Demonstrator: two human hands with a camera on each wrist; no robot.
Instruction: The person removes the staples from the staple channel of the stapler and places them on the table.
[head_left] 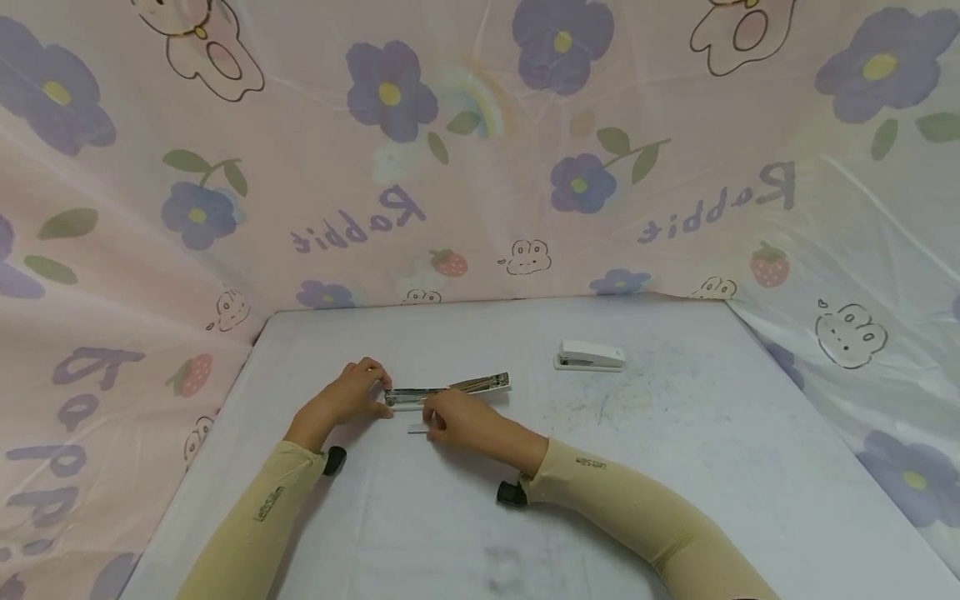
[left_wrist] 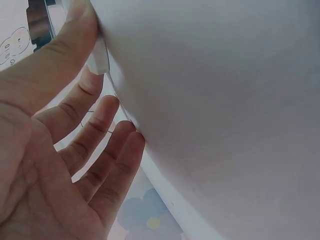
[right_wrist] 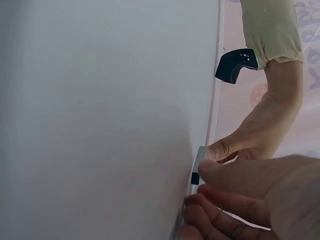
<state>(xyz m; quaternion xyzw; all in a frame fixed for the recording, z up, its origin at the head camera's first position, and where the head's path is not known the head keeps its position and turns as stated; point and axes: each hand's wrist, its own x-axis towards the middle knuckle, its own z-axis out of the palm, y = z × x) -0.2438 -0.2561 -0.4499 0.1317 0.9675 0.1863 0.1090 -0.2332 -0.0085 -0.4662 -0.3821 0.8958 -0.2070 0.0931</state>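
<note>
A long stapler (head_left: 480,384) lies opened out on the white table, its metal parts facing up. At its left end my left hand (head_left: 352,396) grips it between thumb and index finger. In the left wrist view, the left hand's (left_wrist: 75,135) other fingers are loosely spread beside the table's surface. My right hand (head_left: 465,421) is in front of the stapler's middle and hides part of it. It pinches a short grey strip of staples (head_left: 417,429), which sticks out to the left. In the right wrist view, the strip of staples (right_wrist: 201,155) shows by the right thumb.
A second, white stapler (head_left: 590,357) stands closed at the back right of the table (head_left: 420,533). A patterned cloth (head_left: 480,183) hangs behind and along both sides. Faint dark marks stain the table's right part.
</note>
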